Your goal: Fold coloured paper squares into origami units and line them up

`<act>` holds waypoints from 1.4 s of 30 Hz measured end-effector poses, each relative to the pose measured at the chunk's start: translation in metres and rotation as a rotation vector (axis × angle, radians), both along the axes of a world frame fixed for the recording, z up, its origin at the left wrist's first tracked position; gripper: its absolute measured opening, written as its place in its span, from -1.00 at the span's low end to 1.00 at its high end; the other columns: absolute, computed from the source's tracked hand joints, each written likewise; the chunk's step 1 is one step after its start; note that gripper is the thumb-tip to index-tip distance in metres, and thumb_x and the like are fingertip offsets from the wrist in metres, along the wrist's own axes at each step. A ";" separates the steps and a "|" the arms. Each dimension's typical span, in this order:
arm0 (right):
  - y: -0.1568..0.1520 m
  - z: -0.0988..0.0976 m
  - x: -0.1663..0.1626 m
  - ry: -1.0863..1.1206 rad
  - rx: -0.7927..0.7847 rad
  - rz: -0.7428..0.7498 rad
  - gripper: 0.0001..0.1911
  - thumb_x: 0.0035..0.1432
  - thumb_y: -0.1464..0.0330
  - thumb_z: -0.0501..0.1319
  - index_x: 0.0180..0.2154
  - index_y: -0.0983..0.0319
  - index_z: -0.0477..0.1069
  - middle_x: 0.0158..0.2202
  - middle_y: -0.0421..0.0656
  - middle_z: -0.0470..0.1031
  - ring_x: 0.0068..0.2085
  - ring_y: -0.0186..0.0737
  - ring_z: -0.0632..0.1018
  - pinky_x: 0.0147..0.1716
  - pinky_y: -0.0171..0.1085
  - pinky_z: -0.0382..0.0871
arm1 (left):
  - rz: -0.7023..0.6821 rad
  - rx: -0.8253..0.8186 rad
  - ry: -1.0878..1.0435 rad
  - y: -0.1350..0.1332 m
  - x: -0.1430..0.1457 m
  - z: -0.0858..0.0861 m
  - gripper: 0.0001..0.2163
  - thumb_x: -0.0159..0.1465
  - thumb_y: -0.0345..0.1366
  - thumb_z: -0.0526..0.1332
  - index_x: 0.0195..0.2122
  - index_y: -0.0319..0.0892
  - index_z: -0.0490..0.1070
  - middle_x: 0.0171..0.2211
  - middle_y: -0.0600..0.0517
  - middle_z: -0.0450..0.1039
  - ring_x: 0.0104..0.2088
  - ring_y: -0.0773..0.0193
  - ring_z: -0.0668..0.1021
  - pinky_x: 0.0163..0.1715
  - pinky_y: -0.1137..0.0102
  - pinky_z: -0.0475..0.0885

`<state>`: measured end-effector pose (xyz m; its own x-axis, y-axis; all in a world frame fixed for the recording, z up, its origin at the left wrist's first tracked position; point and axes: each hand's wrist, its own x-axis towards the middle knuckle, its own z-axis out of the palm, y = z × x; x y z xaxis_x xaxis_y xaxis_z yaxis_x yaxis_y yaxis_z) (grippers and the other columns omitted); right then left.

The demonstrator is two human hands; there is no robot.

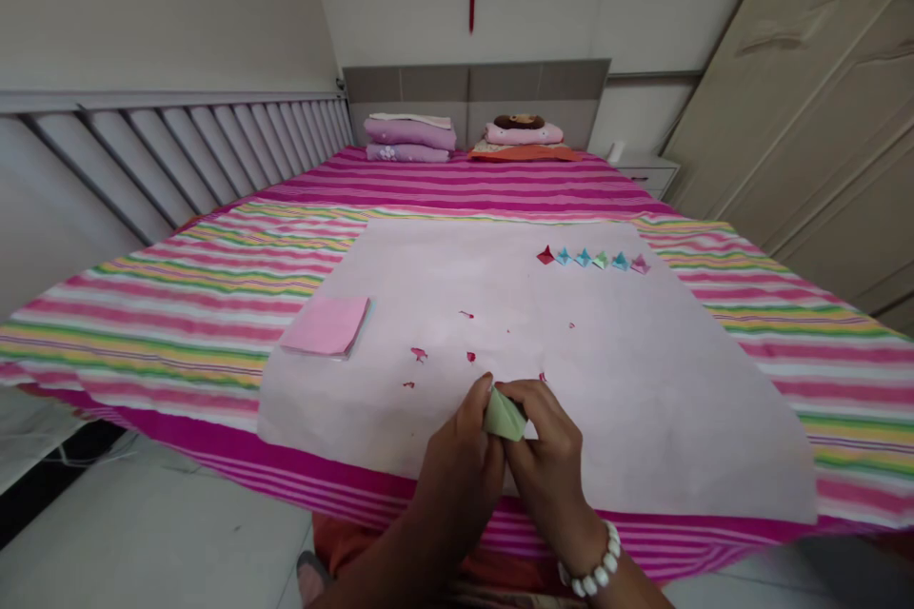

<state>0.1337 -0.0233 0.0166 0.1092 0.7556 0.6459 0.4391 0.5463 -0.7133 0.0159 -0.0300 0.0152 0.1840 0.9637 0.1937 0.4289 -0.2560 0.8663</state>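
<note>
A folded piece of light green paper [504, 417] is held between both hands, above the near part of a large white sheet [643, 400]. My left hand [461, 452] pinches it from the left, thumb and fingers closed. From the other side my right hand [549, 447] grips it too, its index finger bent over the top edge; a white bead bracelet circles that wrist. Fingers hide part of the fold. Beyond, a row of small folded paper shapes [584, 258] in red, blue, green and pink stands at the sheet's far right.
A stack of pink square paper [328, 325] lies at the left of the sheet. Several red paper scraps [419, 355] are scattered mid-sheet. Striped bedding [178, 295] surrounds it. Folded quilts [410, 135] rest by the headboard, and a railing [178, 152] runs along the left.
</note>
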 end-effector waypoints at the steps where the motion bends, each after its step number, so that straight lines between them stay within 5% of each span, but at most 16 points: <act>1: 0.000 0.000 0.002 0.035 -0.035 0.013 -0.75 0.08 0.56 0.09 -0.26 0.18 0.43 -0.34 -0.15 0.45 -0.31 -0.18 0.49 -0.37 -0.23 0.40 | -0.027 -0.007 -0.059 -0.001 0.000 0.001 -0.45 0.16 -0.38 0.14 0.21 -0.24 0.14 0.06 -0.18 0.43 0.00 0.06 0.51 0.00 0.20 0.39; 6: 0.001 -0.005 0.008 0.136 -0.143 0.028 -0.81 0.09 0.55 0.08 -0.32 0.20 0.40 -0.40 -0.19 0.42 -0.38 -0.23 0.46 -0.41 -0.28 0.35 | -0.016 -0.381 -0.571 0.003 -0.007 0.011 -0.50 0.19 -0.18 0.19 0.13 -0.28 0.28 -0.05 -0.21 0.52 -0.11 0.08 0.57 -0.13 0.23 0.46; 9: 0.002 -0.008 0.006 0.079 -0.083 0.052 -0.82 0.10 0.55 0.09 -0.35 0.20 0.40 -0.41 -0.19 0.42 -0.37 -0.22 0.46 -0.40 -0.27 0.34 | 0.063 -0.613 -0.681 0.011 -0.010 0.011 -0.55 0.15 -0.05 0.23 -0.07 -0.32 0.48 -0.23 -0.18 0.59 -0.23 0.10 0.60 -0.18 0.24 0.47; 20: -0.001 -0.014 0.007 -0.162 0.074 0.153 -0.72 0.17 0.57 0.06 -0.20 0.19 0.45 -0.31 -0.09 0.42 -0.31 -0.17 0.47 -0.38 -0.21 0.37 | 0.075 -0.740 -0.767 0.013 -0.009 0.015 -0.56 0.02 -0.03 0.35 -0.19 -0.29 0.55 -0.38 -0.09 0.57 -0.30 0.15 0.57 -0.31 0.35 0.45; 42: -0.003 -0.015 0.000 -0.240 0.131 -0.004 -0.86 0.12 0.57 0.17 -0.35 0.23 0.41 -0.43 -0.13 0.44 -0.38 -0.19 0.44 -0.40 -0.20 0.22 | -0.002 -0.739 -0.712 0.018 -0.020 0.019 -0.74 -0.02 -0.15 0.38 -0.53 -0.30 0.53 -0.61 0.06 0.39 -0.52 0.35 0.43 -0.41 0.43 0.36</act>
